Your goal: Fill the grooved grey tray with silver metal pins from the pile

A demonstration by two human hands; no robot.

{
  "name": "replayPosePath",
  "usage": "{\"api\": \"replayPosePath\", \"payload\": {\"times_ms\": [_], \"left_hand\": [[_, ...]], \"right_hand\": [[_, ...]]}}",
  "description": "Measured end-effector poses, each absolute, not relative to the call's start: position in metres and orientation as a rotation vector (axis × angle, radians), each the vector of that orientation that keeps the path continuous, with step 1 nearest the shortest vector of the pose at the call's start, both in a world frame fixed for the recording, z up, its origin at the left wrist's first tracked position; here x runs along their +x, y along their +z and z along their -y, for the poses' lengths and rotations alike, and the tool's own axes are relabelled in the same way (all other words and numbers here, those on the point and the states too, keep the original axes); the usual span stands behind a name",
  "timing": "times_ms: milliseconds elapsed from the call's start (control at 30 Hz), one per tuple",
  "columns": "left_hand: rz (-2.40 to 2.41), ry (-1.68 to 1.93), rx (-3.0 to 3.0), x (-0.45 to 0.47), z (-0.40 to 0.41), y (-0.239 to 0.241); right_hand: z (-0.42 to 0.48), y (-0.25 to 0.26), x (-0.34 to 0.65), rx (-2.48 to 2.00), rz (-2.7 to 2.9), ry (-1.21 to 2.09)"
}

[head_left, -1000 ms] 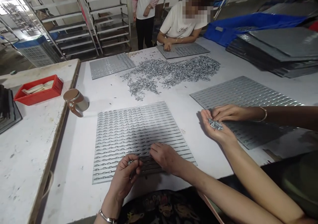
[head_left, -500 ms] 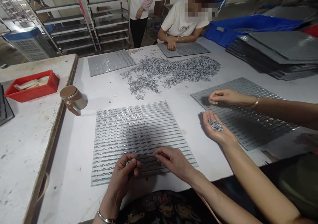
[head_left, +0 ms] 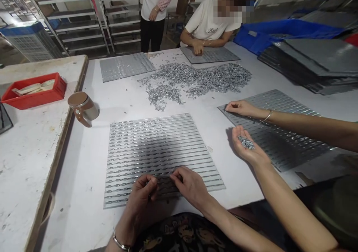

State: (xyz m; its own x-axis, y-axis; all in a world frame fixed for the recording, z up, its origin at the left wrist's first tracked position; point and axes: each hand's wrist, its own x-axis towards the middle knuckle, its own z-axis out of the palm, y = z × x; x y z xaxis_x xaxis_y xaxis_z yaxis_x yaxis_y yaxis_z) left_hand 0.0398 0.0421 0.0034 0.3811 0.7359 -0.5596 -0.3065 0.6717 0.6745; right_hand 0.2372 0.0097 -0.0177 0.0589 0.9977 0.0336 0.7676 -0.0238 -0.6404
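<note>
A grey grooved board (head_left: 165, 140) lies flat in front of me, with spindle-shaped grey pieces set along its grooves, mostly on the left part. My left hand (head_left: 142, 194) is curled closed over the board's near edge, thumb against the fingers. A few small grey pieces showed in that hand a moment earlier; now the fingers hide them. Close to its right, my right hand (head_left: 191, 185) pinches thumb and forefinger together just above a groove near the board's front. Whatever lies in that pinch is too small to make out.
Loose grey pieces form a pile (head_left: 204, 78) mid-table. At right, a co-worker's open palm (head_left: 248, 147) holds pieces beside another board (head_left: 279, 140). A brown mug (head_left: 84, 108), red tray (head_left: 36, 95), blue bin (head_left: 251, 39) and stacked boards (head_left: 316, 58) stand around.
My right hand has shifted slightly left, closer to my left hand. My left fingers have turned, covering the pieces. The co-worker's upper hand at right has moved left to its board's corner.
</note>
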Motion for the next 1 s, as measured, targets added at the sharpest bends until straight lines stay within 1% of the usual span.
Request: {"api": "replayPosePath", "payload": {"times_ms": [133,200,300,400,467,567,667,833,1000], "left_hand": [[-0.968,0.685,0.486,0.045,-0.038,0.003],[-0.984,0.702,0.503,0.048,-0.036,0.006],[-1.029,0.718,0.556,0.054,-0.033,0.012],[-1.038,0.69,0.622,0.064,-0.027,0.017],[-1.021,0.661,0.656,0.071,-0.024,0.019],[-1.023,0.643,0.673,0.078,-0.024,0.021],[-1.084,0.72,0.625,0.072,-0.031,0.026],[-1.115,0.763,0.568,0.049,-0.044,0.034],[-1.106,0.767,0.565,0.041,-0.039,0.031]], "right_hand": [[-0.011,-0.023,0.236,-1.867,1.726,0.498],[-0.012,-0.02,0.236,-1.854,1.675,0.498],[-0.007,-0.005,0.236,-1.734,1.621,0.6],[0.006,0.016,0.238,-1.542,1.643,0.788],[0.013,0.028,0.24,-1.492,1.625,0.884],[0.016,0.033,0.246,-1.556,1.528,0.98],[0.013,0.025,0.253,-1.697,1.49,1.027],[0.01,0.008,0.249,-1.875,1.68,0.987],[0.007,0.001,0.241,-1.997,1.792,0.923]]}}
